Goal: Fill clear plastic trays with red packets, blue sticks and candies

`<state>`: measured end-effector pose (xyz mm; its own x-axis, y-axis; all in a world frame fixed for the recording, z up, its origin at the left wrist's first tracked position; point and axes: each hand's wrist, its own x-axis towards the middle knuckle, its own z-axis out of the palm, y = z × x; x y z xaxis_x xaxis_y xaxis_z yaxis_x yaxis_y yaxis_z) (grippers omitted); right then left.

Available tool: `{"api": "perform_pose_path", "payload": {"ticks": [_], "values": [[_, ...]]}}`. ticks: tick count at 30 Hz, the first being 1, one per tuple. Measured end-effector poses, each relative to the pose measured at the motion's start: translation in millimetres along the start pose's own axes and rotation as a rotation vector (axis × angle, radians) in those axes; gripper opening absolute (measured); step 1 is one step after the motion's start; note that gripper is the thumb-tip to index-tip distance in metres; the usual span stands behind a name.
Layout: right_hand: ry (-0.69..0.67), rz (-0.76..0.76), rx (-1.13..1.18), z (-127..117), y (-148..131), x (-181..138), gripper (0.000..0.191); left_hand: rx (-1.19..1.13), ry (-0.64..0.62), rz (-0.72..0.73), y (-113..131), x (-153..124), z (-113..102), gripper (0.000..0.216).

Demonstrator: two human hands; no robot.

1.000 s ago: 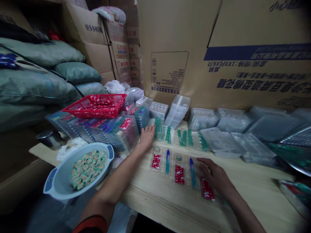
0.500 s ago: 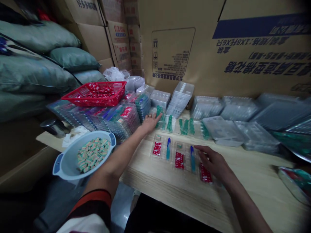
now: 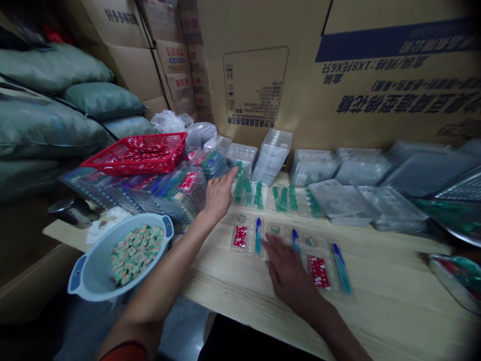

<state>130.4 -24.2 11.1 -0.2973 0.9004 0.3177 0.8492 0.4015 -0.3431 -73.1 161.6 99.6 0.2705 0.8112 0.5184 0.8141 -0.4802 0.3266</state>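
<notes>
at eight o'clock sits a light-blue oval plastic tub (image 3: 91, 265), part-filled with small blocks striped green and pale pink (image 3: 137, 253). at nine, a red openwork plastic basket (image 3: 165, 163) of white-marked red packets (image 3: 146, 149) rests on stacks of packed clear plastic trays (image 3: 176, 200).

three clear moulded plastic trays make a slanting row at six, five and four. the left tray (image 3: 249, 236) and the right tray (image 3: 332, 268) each carry a striped block, a red packet and a blue pen-shaped tube; the middle tray (image 3: 284, 234) shows me a block and part of a tube, the rest lying under the right hand (image 3: 287, 265). that hand is palm-down and blurred, fingers spread; i can't make out whether it holds anything.

the left hand (image 3: 220, 195), just off centre toward eight, stretches nearly straight fingers to knobbly green strips (image 3: 247, 191) in a further clear tray; i can't make out whether it pinches one.

the front edge of the pale wooden table (image 3: 394, 288) runs from between eight and nine round to five, overlapped by the tub. stacked clear trays (image 3: 315, 168) line the far side from two to three, before a large brown cardboard panel (image 3: 263, 30). the widest room i see is the wood around four, between the right tray and a shiny package (image 3: 456, 283) toward three.
</notes>
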Motion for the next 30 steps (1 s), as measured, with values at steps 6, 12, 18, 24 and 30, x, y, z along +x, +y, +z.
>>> {"api": "perform_pose_path", "payload": {"ticks": [6, 12, 18, 24, 30], "values": [[0.310, 0.229, 0.404, -45.2, 39.3, 18.4, 0.047, -1.237, -0.118, -0.336, 36.5, -51.3, -23.2, 0.055], [0.256, 0.254, 0.626, -94.8, 38.6, 35.2, 0.058, -1.637, -0.599, -0.526, 46.2, -83.4, -19.4, 0.063], [-0.175, 0.199, 0.662, -95.3, 25.6, 22.2, 0.042, -1.592, -0.882, -0.462, 30.1, -120.2, -7.6, 0.060], [-0.313, 0.191, 0.685, -44.8, 8.1, -9.3, 0.034, -1.495, -0.975, -0.578, 8.9, -161.4, -6.6, 0.070], [-0.180, 0.361, 1.019, -16.3, 0.1, 2.8, 0.029, -1.380, -0.759, -0.691, -3.8, -142.2, -8.9, 0.063]]}}
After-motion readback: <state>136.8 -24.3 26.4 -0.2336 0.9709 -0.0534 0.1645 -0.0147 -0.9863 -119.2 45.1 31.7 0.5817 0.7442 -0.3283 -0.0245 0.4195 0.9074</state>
